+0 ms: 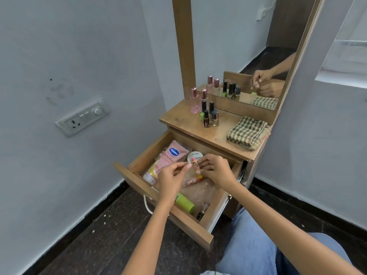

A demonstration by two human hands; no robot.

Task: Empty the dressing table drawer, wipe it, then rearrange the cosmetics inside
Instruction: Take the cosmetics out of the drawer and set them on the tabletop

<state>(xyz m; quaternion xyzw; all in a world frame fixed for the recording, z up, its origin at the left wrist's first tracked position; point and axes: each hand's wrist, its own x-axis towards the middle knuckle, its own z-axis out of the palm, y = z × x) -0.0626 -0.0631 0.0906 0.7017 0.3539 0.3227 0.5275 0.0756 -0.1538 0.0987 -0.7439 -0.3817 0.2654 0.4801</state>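
The dressing table (198, 124) is standing against the wall with its drawer (162, 197) pulled fully out, still holding a pink lotion tube (168, 157), a green tube (185, 203), a round white compact (195, 155) and a small dark bottle (201, 214). On the tabletop a checked cloth (247, 132) is lying folded beside a cluster of bottles (206, 108) (perfumes and nail polishes). Over the drawer, the left hand (171, 179) and the right hand (215, 169) are together pinching a small clear packet (193, 165) by its edges, fingers curled. Emptying is probably under way; lifting the packet level and setting it beside the bottles should be keeping the cloth free for wiping.
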